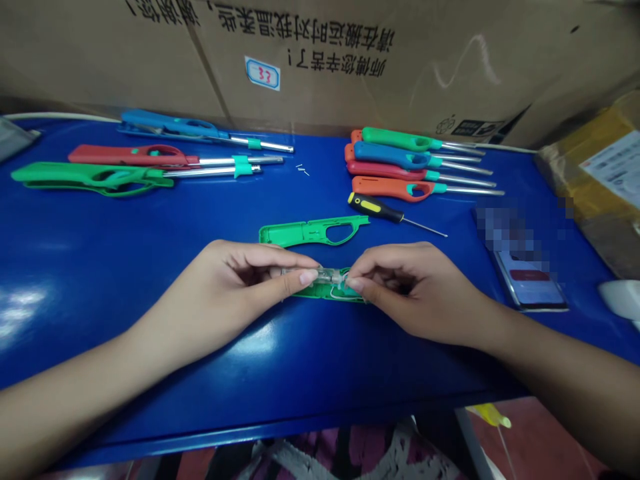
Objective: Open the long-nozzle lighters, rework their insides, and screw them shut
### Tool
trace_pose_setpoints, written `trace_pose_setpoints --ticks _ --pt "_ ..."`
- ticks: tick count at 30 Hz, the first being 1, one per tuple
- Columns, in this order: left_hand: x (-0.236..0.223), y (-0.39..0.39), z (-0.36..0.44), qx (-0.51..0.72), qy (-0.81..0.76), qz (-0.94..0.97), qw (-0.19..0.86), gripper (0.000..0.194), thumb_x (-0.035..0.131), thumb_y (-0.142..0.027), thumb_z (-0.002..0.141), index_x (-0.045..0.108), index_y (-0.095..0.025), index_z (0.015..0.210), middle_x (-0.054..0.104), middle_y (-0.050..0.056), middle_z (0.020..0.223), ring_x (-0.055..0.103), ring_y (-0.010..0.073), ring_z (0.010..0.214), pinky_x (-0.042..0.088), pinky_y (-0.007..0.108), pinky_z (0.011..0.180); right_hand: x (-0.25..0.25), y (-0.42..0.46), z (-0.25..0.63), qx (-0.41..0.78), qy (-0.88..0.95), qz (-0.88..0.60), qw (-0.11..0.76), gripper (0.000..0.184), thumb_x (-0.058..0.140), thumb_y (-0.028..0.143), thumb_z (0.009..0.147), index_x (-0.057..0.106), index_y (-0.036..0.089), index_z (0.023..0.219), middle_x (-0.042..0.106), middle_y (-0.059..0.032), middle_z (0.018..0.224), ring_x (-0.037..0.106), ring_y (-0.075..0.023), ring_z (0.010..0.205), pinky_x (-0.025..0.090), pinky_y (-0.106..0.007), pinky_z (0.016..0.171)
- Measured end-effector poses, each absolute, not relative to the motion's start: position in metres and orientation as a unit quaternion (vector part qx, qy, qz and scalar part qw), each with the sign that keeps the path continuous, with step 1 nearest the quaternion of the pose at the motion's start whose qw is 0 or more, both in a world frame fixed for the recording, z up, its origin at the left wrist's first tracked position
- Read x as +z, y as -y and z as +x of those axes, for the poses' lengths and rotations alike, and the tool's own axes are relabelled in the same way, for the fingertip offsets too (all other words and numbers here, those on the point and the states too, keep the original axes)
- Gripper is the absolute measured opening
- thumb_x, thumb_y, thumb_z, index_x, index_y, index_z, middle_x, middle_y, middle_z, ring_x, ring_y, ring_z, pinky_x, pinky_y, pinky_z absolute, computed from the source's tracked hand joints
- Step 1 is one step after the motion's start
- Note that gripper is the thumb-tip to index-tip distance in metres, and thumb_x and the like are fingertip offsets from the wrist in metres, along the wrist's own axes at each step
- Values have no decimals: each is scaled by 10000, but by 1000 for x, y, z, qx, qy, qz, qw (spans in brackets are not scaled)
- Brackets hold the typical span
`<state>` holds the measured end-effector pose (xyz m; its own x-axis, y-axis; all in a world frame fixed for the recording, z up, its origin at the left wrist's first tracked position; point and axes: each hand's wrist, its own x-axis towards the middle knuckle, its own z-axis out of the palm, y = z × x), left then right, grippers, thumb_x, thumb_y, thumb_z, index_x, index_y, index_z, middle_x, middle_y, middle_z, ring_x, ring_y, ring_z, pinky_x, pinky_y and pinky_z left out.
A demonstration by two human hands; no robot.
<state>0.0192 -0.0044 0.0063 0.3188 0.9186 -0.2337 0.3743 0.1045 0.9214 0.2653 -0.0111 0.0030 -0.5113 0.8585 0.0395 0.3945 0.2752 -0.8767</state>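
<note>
Between the thumb and fingers of my left hand (pixel 250 277) is a clear plastic fuel tank (pixel 327 275), partly covered by the fingers. My right hand (pixel 400 283) pinches at the tank's right end, beside a thin white wire (pixel 334 292); what exactly sits in that pinch is hidden. Under both hands lies a green lighter half-shell (pixel 315 291) with teal parts at its right end. Just beyond them, a second green half-shell (pixel 300 233) rests on the blue table with its inner side up.
Assembled long-nosed lighters (pixel 395 188) lie stacked at back right; partly open ones (pixel 90 175) lie at back left. A screwdriver (pixel 375 207), tiny metal pins (pixel 302 169), a phone (pixel 535 280) and a taped box (pixel 600 180) surround the work. A large carton (pixel 320 80) stands behind.
</note>
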Motion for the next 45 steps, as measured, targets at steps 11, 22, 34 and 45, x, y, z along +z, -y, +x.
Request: trace_pose_setpoints --ticks 11,22,34,45 --pt "7 6 21 261 -525 615 528 141 829 -421 829 876 -345 937 854 -16 1001 802 186 890 614 191 736 3 11 265 478 717 -448 238 167 653 234 961 713 138 838 558 40 600 457 -63 511 345 -186 451" --pt "9 6 22 266 -546 588 534 202 857 -443 792 878 -329 957 855 3 927 759 162 733 580 187 602 5 7 269 471 709 -470 234 186 637 295 968 711 146 884 541 32 640 439 -76 531 352 -210 465" --pt "9 7 24 264 -547 589 534 209 842 -433 794 877 -328 972 854 10 954 782 185 744 592 200 585 6 4 268 437 700 -491 279 169 671 270 949 736 148 852 538 30 640 408 -69 528 318 -212 455" --pt "7 7 22 249 -539 612 523 215 832 -465 810 873 -350 988 854 7 1005 800 218 863 617 227 663 2 4 268 438 710 -483 267 187 678 298 952 754 150 869 567 22 654 443 -78 532 341 -235 474"
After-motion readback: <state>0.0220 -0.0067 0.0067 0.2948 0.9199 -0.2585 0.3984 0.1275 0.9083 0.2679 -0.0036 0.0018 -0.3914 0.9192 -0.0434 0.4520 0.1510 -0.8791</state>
